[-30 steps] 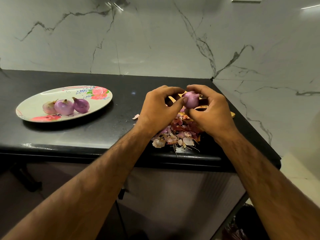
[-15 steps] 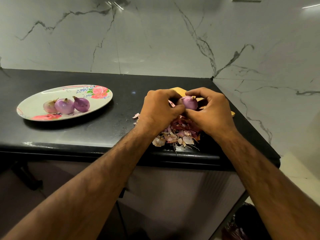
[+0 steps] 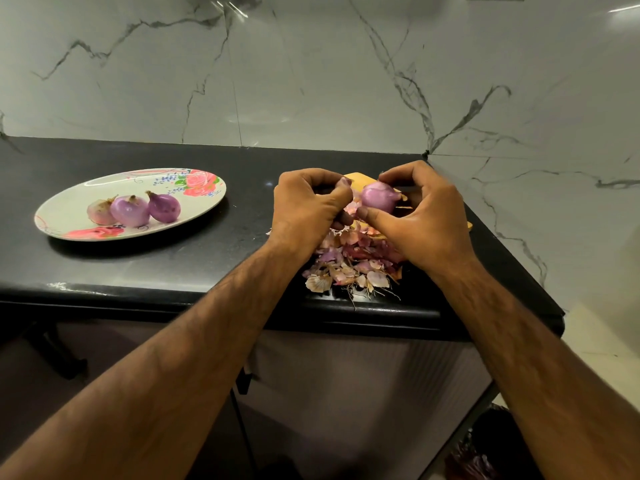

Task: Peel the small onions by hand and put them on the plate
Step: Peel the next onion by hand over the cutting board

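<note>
My right hand (image 3: 420,216) pinches a small purple onion (image 3: 377,199) between thumb and fingers, held above the counter. Just to its left my left hand (image 3: 306,209) has its fingers curled and pinches a bit of peel (image 3: 345,182) near the onion. A pile of loose onion skins (image 3: 349,265) lies under both hands. On the left stands a flowered oval plate (image 3: 69,211) with three peeled onions (image 3: 133,209) side by side.
The black counter (image 3: 207,258) ends in a front edge just below the skins and in a corner at the right. A yellow object (image 3: 360,178) lies behind my hands. Marble wall behind and to the right.
My left hand has drawn a little away from the onion with a bit of peel. The onion stays in my right hand at about the same height.
</note>
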